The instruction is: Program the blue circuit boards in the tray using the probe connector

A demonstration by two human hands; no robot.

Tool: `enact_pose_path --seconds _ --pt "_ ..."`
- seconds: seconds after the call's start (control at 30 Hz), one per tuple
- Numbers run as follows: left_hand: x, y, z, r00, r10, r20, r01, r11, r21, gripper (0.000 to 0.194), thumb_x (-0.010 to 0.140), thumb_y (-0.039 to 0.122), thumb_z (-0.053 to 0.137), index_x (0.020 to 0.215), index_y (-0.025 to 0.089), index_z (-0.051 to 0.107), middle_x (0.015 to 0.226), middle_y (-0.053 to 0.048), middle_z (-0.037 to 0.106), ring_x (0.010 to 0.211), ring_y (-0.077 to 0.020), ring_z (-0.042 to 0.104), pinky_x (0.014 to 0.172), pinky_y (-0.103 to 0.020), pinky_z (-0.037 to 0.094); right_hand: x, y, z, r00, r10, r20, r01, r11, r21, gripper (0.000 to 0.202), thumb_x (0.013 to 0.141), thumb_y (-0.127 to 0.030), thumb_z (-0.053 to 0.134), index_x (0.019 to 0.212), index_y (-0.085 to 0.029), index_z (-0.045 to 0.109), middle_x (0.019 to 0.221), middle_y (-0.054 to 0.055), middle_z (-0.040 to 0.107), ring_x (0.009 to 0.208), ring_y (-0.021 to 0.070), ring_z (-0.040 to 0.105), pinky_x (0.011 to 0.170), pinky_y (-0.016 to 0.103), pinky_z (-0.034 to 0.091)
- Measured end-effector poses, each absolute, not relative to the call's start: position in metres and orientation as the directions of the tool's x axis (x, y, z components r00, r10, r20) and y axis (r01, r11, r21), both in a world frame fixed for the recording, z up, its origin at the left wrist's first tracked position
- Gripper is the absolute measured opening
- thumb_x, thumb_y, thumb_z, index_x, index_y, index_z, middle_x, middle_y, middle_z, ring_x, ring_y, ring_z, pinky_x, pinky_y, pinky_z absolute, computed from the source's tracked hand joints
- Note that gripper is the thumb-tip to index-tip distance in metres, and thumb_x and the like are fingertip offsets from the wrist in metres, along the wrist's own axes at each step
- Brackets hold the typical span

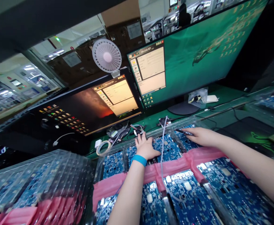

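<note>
Gripping a black pen-like tool (185, 132) in the right hand (200, 137), just above or touching the far-right circuit board (185, 143); cannot tell which. Spreading the left hand (147, 148) open, fingers apart, over the far row of blue circuit boards (172, 147). Seeing a pink strip (110, 185) between rows and a pale cord (163, 147) near the left thumb (156, 153).

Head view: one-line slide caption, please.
Left hand spread over blue circuit boards and pink wrapping, right hand holding a dark pen-like tool; two lit monitors behind.
</note>
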State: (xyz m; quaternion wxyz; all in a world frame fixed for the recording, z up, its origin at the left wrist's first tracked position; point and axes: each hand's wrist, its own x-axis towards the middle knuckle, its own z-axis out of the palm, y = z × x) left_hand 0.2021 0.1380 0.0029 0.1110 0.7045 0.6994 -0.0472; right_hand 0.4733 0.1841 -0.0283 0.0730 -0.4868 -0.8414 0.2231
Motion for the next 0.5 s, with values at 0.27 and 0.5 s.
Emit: enact_pose_path --seconds 0.27,0.5 --pt "0.205 0.137 0.002 0.004 0.98 -0.199 0.994 0.018 0.106 0.063 0.04 0.049 0.069 0.097 0.029 0.053 0.14 -0.003 0.014 0.127 -0.0341 0.003 0.1 -0.048 0.003 0.475 0.187 -0.029 -0.513 0.853 -0.093 0.784 0.422 -0.456 0.046 0.082 -0.036 0.033 0.125 -0.022 0.042 0.117 -0.001 0.045 0.103 0.02 0.046 0.09 0.031 0.038" --pt "0.207 0.13 -0.006 -0.018 0.991 -0.132 0.99 0.036 0.136 0.061 0.048 0.04 0.065 0.107 0.032 0.05 0.142 -0.001 0.007 0.127 -0.0319 -0.003 0.101 -0.047 0.003 0.474 0.186 -0.027 -0.52 0.848 -0.1 0.781 0.424 -0.459 0.045 0.081 -0.034 0.034 0.124 -0.023 0.043 0.117 -0.002 0.045 0.103 0.0202 0.046 0.09 0.031 0.039"
